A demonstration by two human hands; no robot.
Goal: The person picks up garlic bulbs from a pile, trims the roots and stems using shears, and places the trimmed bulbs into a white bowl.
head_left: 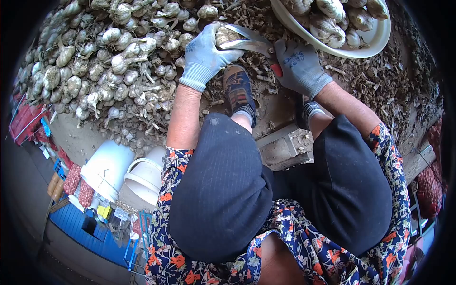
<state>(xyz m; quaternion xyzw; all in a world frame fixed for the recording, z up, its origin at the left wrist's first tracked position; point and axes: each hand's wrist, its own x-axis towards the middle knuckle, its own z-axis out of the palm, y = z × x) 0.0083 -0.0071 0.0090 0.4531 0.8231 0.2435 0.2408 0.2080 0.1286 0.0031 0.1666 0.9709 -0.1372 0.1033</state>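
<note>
My left hand (204, 56), in a grey-blue work glove, is closed around a garlic bulb (226, 36) with dry, dirty skin. In my right hand (298, 66), gloved alike, is a pair of shears (256, 46) with metal blades and a red patch on the handle. The blades are spread and reach left to the bulb, one above the other, their tips close by my left fingers. A large heap of garlic bulbs (104, 64), many with stalks, lies left of my left hand. Beyond my right hand stands a white basin (327, 49) holding several garlic bulbs.
Cut stalks and dry scraps (365, 80) cover the ground around my shoe (239, 90). A white bucket (108, 164) and another white bucket (145, 179) stand at lower left, near red net sacks (72, 178). A wooden piece (289, 162) lies between my legs.
</note>
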